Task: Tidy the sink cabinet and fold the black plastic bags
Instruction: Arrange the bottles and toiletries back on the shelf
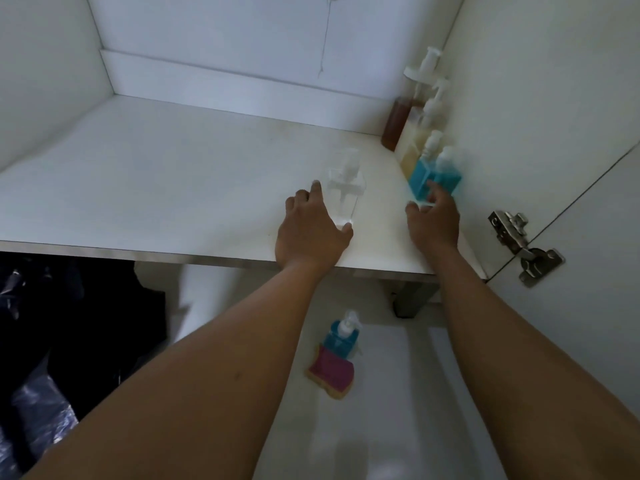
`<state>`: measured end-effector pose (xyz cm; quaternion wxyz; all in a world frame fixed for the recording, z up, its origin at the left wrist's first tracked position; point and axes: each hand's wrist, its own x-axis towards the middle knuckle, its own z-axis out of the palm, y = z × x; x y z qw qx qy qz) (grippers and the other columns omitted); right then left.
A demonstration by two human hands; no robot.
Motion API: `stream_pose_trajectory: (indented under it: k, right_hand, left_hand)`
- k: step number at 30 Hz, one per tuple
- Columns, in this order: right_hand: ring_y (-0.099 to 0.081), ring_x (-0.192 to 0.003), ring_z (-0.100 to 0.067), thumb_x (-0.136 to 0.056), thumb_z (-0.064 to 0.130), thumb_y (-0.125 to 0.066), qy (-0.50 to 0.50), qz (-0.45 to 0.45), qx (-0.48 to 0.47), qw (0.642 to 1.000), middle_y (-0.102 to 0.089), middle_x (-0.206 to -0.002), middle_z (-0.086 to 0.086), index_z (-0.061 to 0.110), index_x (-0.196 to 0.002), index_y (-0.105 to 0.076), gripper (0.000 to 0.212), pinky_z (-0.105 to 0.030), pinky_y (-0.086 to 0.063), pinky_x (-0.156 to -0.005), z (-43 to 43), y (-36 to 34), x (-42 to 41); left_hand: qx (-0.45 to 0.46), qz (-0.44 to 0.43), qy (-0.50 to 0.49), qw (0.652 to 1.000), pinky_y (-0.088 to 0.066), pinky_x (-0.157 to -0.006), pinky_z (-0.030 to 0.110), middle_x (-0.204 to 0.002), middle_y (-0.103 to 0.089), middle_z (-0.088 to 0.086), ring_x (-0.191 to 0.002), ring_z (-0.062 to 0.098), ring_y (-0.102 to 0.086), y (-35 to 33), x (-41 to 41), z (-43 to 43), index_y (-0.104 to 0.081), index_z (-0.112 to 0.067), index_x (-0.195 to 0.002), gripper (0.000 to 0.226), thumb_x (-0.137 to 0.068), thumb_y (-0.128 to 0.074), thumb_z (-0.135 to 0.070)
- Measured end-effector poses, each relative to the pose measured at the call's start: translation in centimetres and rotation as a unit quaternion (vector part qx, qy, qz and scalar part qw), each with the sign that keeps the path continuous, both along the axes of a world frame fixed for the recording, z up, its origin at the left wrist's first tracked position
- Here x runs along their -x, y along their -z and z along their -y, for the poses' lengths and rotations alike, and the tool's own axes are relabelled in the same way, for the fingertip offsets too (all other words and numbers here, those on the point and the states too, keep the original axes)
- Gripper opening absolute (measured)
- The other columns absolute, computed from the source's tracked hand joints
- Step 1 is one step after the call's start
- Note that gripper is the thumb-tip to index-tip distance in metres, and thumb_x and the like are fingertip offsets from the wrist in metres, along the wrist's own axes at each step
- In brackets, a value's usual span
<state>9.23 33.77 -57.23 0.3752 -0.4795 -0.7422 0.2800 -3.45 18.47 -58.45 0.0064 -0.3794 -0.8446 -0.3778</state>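
Just two bare arms here: left forearm [194, 386], right forearm [512, 348], with left hand [311, 233] and right hand [434, 225] bare too. Tiny dark spot [237, 374] on the left forearm.

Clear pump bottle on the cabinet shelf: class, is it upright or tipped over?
Upright. The clear pump bottle stands on its base on the shelf, pump head on top.

Legible text: none in this view
Clear pump bottle [343, 192]: transparent walls, no print that can be read
Blue pump bottles on the shelf [434, 178]: no label legible, motion-blurred
Brown pump bottle [394, 126]: no label legible
Cream pump bottles [415, 143]: no label legible
Blue pump bottle on the floor [341, 336]: no label legible
Door hinge [519, 244]: any stamped mark too blurred to read
Black plastic bags [52, 323]: no print readable
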Motion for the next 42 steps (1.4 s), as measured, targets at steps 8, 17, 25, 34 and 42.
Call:
stream_pose_trajectory:
  k: [8, 17, 25, 34, 42]
  right_hand:
    - [-0.06, -0.1, -0.008, -0.076, 0.062, -0.073, -0.095, -0.067, 0.033, 0.993, -0.058, -0.119, 0.007, 0.025, -0.131, -0.049, 0.071, -0.018, -0.051, -0.082, 5.2, -0.5, 1.1]
    - [-0.06, -0.116, -0.022, -0.081, 0.052, -0.073, 0.108, -0.063, -0.028, 0.992, -0.059, -0.13, 0.0, 0.022, -0.133, -0.045, 0.066, -0.043, -0.052, -0.098, 3.6, -0.7, 2.4]
    - [-0.059, -0.12, -0.027, -0.084, 0.024, -0.078, 0.165, -0.09, 0.022, 0.982, -0.056, -0.134, -0.01, 0.01, -0.135, -0.047, 0.061, -0.04, -0.056, -0.093, -1.3, -1.0, -0.7]
    - [-0.059, -0.119, -0.028, -0.081, 0.009, -0.079, 0.181, -0.151, -0.02, 0.972, -0.048, -0.136, -0.011, 0.012, -0.124, -0.041, 0.057, -0.032, -0.056, -0.089, -1.0, 0.3, 0.2]
    - [-0.053, -0.11, -0.029, -0.088, 0.028, -0.071, 0.246, 0.069, -0.046, 0.966, -0.043, -0.125, -0.01, 0.015, -0.116, -0.051, 0.037, -0.046, -0.053, -0.086, -2.7, 0.8, 1.6]
  left_hand:
    - [0.033, -0.051, 0.052, 0.997, -0.046, -0.1, 0.037, -0.131, -0.063, -0.016, -0.124, 0.014, -0.054, -0.4, -0.2, 0.5, -0.051, -0.037, -0.142, 0.053, -0.092, -0.064, -0.048]
    - [0.059, -0.092, 0.053, 0.993, -0.034, -0.109, 0.039, -0.143, -0.056, -0.009, -0.131, 0.017, -0.05, 0.1, 0.1, 0.0, -0.055, -0.036, -0.139, 0.048, -0.093, -0.058, -0.051]
    - [0.043, -0.074, 0.05, 0.995, -0.033, -0.109, 0.037, -0.14, -0.058, -0.01, -0.129, 0.015, -0.051, 0.3, 0.1, 0.0, -0.056, -0.035, -0.137, 0.047, -0.093, -0.059, -0.05]
    - [0.022, -0.073, 0.04, 0.996, -0.034, -0.109, 0.037, -0.137, -0.06, -0.008, -0.127, 0.017, -0.054, 0.6, 0.2, -0.2, -0.057, -0.033, -0.134, 0.046, -0.092, -0.062, -0.048]
    - [0.013, -0.072, 0.04, 0.996, -0.035, -0.107, 0.038, -0.134, -0.062, -0.007, -0.124, 0.018, -0.056, 0.7, 0.3, -0.2, -0.058, -0.031, -0.134, 0.046, -0.091, -0.062, -0.048]
